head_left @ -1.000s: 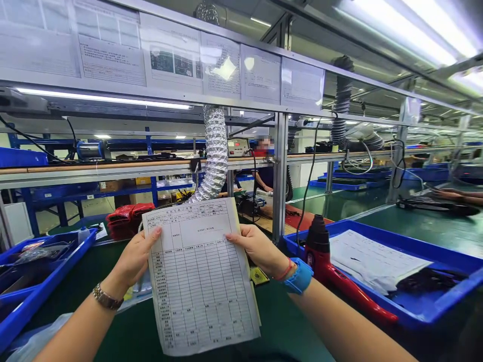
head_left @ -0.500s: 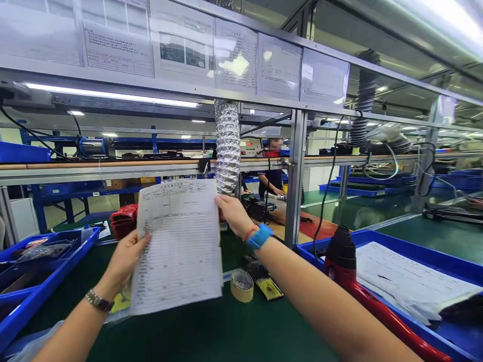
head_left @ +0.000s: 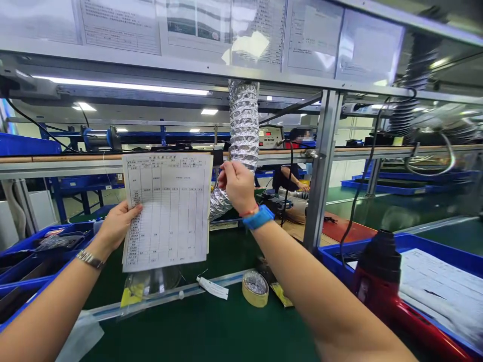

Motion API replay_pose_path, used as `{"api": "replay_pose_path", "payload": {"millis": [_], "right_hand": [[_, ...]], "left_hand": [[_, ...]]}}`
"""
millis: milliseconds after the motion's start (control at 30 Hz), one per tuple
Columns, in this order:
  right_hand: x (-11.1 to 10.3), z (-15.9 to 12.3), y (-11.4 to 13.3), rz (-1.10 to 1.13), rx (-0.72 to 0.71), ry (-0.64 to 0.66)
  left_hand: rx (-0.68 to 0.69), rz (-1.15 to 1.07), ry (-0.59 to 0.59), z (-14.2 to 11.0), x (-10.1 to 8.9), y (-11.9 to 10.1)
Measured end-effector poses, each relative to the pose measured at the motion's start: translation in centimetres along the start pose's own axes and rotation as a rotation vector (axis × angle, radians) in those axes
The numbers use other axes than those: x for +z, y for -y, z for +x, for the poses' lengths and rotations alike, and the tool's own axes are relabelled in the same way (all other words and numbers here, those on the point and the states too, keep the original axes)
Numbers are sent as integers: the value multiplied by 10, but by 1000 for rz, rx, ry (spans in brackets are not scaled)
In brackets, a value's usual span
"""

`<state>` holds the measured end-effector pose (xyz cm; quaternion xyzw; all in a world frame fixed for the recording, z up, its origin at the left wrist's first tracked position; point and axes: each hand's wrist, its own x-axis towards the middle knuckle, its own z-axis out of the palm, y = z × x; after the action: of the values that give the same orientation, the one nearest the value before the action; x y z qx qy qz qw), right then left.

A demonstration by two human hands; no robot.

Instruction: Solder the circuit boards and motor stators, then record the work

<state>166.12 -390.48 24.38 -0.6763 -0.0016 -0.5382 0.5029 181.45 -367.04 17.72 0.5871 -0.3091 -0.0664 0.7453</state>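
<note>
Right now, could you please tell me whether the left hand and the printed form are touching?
Touching: the head view shows the left hand gripping the printed form, thumb across its front.

Paper [head_left: 168,216] left of duct [head_left: 244,125], tape roll [head_left: 249,297] right of tube [head_left: 213,288]

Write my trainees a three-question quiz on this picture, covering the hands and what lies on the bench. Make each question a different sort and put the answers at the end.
1. Multiple choice: by which edge does the left hand hold the printed form?
A) the left edge
B) the top edge
C) the right edge

2. True or false: the blue band sits at the wrist of the right hand.

3. Fill in the missing word: on the green bench, the white tube lies to the left of a roll of ____.

Key: 1. A; 2. True; 3. tape
</note>
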Motion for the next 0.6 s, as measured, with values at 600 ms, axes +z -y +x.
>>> {"api": "replay_pose_path", "payload": {"millis": [600], "right_hand": [[-28, 5, 6, -223, 458, 490]], "left_hand": [[333, 295, -332, 60, 91, -8]]}}
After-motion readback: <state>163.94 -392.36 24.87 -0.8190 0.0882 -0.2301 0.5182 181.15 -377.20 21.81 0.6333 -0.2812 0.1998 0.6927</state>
